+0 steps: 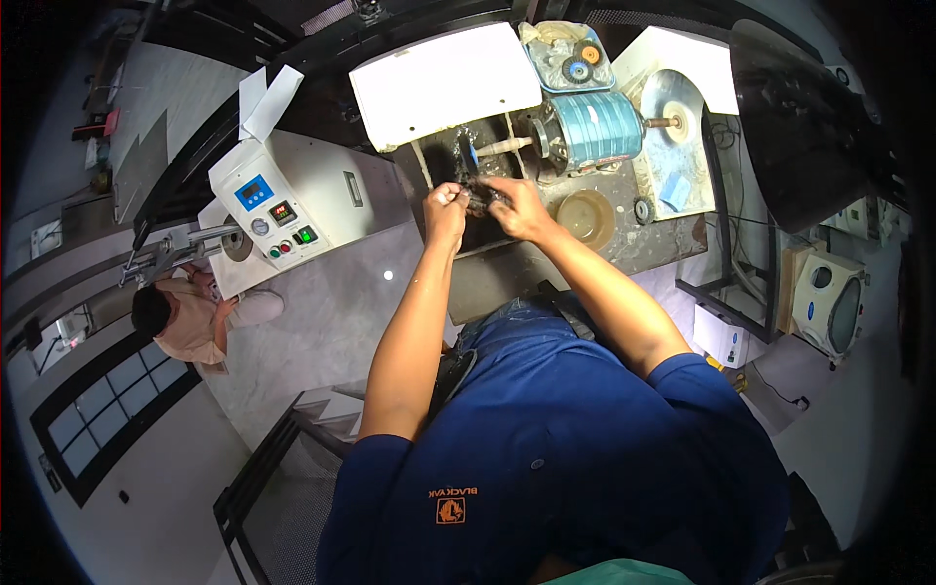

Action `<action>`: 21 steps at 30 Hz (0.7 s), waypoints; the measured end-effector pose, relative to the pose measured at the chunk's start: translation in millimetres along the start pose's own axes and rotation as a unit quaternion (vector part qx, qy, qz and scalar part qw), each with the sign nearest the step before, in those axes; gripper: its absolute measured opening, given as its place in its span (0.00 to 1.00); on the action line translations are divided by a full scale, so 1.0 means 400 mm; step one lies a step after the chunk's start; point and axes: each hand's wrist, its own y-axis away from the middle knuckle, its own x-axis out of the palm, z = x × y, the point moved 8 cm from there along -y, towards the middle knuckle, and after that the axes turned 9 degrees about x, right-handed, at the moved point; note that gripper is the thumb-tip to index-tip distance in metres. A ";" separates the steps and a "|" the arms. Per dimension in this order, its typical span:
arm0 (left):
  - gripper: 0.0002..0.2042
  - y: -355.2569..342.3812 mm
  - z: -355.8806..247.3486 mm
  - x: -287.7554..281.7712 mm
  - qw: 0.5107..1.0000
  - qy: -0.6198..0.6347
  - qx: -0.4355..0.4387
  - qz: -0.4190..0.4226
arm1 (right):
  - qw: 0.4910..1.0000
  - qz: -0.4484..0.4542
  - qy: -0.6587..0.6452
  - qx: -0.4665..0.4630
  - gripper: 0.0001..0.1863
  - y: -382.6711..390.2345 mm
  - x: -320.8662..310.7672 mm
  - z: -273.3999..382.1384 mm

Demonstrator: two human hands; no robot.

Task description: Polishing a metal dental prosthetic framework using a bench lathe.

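My left hand (pixel 445 205) and my right hand (pixel 517 207) are closed around a small dark piece (pixel 477 197), too dark and small to make out, and hold it between their fingertips. Just beyond them is a dark wheel with a blue strip (pixel 471 148), beside a pale tapered spindle (pixel 506 145) on a teal bench motor (pixel 595 130); whether the piece touches the wheel I cannot tell. A white hood (pixel 444 78) sits above the wheel. A round tan bowl (pixel 585 216) stands to the right of my right hand on the grimy bench (pixel 651 234).
A white machine with control panel (pixel 263 195) stands at left. Another person (pixel 180 322) is bent beside it. A tray with small wheels (pixel 567 58) lies behind the motor; a white housing with a disc (pixel 671 97) is at right. Black rails (pixel 687 302) edge the bench.
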 end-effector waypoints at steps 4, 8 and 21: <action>0.04 0.003 -0.004 0.009 0.990 0.133 -0.031 -0.019 | 0.988 0.029 0.040 0.146 0.19 -0.010 0.028 -0.088; 0.02 -0.016 -0.023 0.017 0.986 0.149 -0.051 -0.047 | 0.994 0.006 0.044 0.101 0.16 -0.047 0.030 -0.082; 0.03 -0.044 0.008 0.001 0.966 0.205 -0.116 -0.103 | 0.980 0.047 0.125 0.148 0.15 -0.090 0.037 -0.072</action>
